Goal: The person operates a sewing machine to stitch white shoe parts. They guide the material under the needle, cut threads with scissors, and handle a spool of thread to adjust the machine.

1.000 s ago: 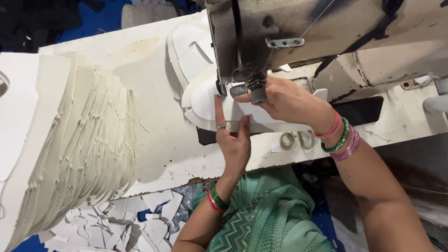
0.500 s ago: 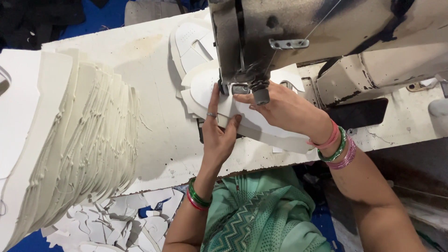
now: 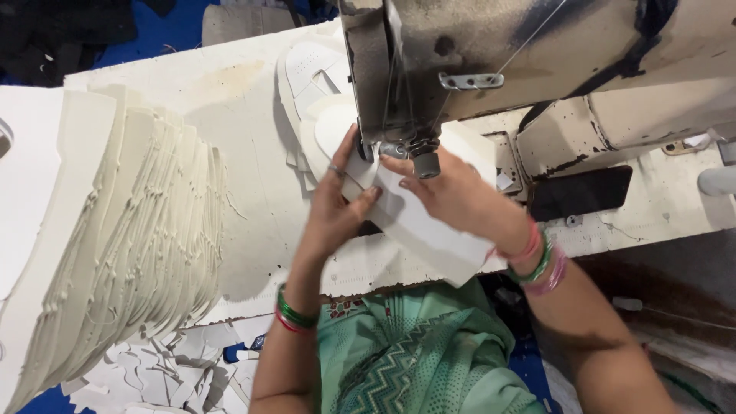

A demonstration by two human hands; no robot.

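Note:
A white shoe-shaped piece [image 3: 418, 226] lies flat under the needle of a worn sewing machine [image 3: 475, 54]. My left hand [image 3: 333, 203] presses on the piece's left side, fingers spread beside the presser foot [image 3: 423, 162]. On the right, my right hand [image 3: 452, 192] rests on top of the piece just below the foot, holding it down. Both wrists wear bangles. The piece's near end hangs over the table edge toward my green garment.
A tall fanned stack of cream cut pieces [image 3: 123, 230] fills the left of the table [image 3: 245, 100]. More white pieces [image 3: 310, 65] lie behind the needle. White offcuts [image 3: 169, 376] litter the floor at lower left. A dark opening [image 3: 579, 192] sits right of the machine.
The white piece has shifted under the needle, its near end now hanging further over the table edge. My left hand moved up and left to beside the foot; my right hand stayed on top.

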